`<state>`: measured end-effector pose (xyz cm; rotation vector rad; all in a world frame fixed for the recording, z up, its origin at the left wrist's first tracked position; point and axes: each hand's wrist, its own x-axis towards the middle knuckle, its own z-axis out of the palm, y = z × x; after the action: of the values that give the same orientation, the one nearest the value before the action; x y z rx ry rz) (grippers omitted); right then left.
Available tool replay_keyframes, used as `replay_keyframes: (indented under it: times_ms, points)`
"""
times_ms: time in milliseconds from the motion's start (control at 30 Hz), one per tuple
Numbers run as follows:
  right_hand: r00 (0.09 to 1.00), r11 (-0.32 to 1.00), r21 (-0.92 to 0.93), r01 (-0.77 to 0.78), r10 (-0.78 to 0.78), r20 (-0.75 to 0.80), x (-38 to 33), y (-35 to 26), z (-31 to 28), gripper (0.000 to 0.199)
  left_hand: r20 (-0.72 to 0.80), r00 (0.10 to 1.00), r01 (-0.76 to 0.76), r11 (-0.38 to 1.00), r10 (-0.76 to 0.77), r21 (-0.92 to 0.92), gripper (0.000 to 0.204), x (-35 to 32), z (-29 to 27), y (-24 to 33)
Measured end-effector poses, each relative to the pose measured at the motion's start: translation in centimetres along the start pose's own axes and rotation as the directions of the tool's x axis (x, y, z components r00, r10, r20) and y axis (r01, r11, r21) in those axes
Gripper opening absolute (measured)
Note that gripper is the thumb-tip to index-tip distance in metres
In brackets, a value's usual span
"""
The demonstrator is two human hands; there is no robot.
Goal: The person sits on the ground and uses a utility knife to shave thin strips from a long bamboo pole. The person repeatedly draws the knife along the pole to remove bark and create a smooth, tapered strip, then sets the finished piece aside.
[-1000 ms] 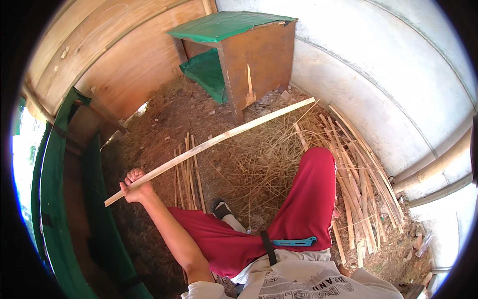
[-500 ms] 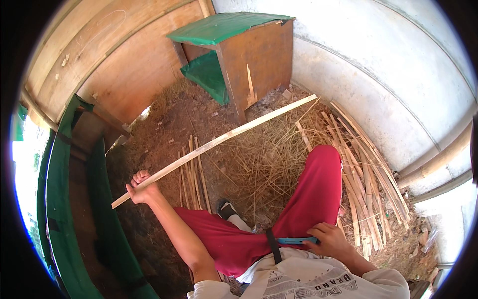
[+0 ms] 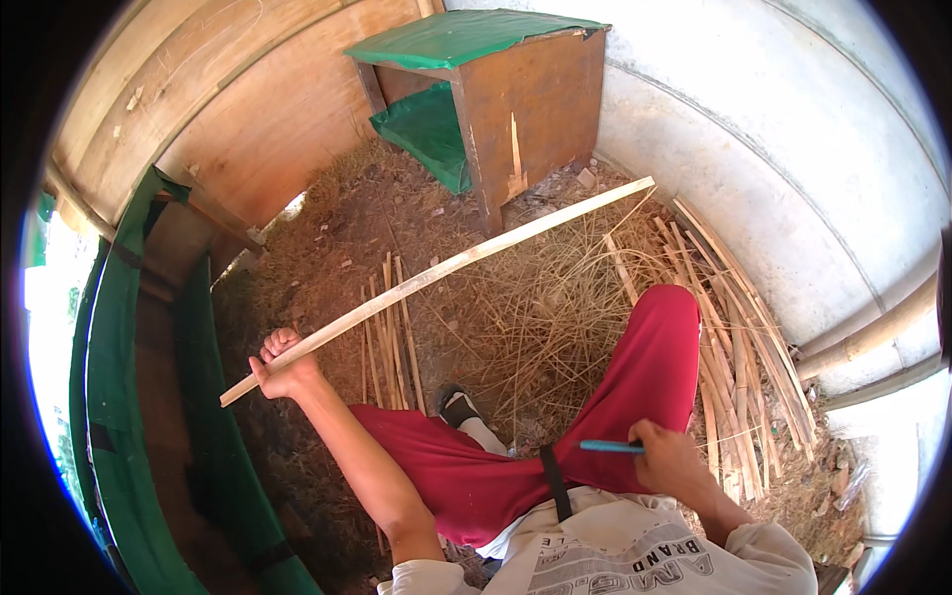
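Observation:
My left hand (image 3: 285, 365) is closed round a long pale bamboo strip (image 3: 446, 268) near its lower left end. From there the strip slants up across the view toward the far right, above the floor. My right hand (image 3: 670, 458) is closed on a slim blue tool (image 3: 612, 446), held over my lap beside my raised right knee. The blue part points left out of the fist; the remainder is hidden in the hand, so its exact kind is unclear.
Many split strips (image 3: 739, 367) lie piled at the right by the white wall (image 3: 773, 129). Thin shavings (image 3: 535, 327) cover the middle floor. Several more strips (image 3: 392, 337) lie left of my foot. A brown cabinet (image 3: 531, 119) with green covering stands at the back; green-covered shelving (image 3: 129, 397) is at left.
My right hand has risen from my lap and moved slightly forward, lifting the blue tool. My left hand still holds the bamboo strip at nearly the same slant. The view has shifted slightly.

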<state>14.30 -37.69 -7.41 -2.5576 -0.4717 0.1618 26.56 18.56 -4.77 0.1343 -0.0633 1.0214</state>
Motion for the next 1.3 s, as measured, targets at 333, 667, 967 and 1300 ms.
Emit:
replay_keyframes:
  times_ms: [333, 667, 967, 1300]
  points:
    - [0.942, 0.18, 0.982, -0.065, 0.337, 0.001, 19.9, 1.2, -5.6, 0.025, -0.037, 0.997, 0.058, 0.994, -0.061, -0.087, 0.036, 0.3, -0.1, -1.9]
    - [0.817, -0.176, 0.92, 0.349, 0.539, -0.206, 34.9, 1.5, -2.6, 0.025, -0.148, 0.97, 0.197, 0.98, -0.195, 0.002, 0.034, 0.1, -0.2, -5.2]
    - [0.734, -0.175, 0.893, 0.415, 0.644, -0.215, 34.1, 4.7, -5.1, 0.029, -0.456, 0.846, 0.527, 0.296, -0.276, 0.797, 0.111, -6.0, 2.5, -11.2]
    - [0.711, -0.12, 0.881, 0.458, 0.644, -0.282, 32.2, 2.8, -4.8, 0.028, 0.395, 0.619, -0.785, -0.526, -0.679, 0.326, 0.096, -18.4, 1.7, -20.5]
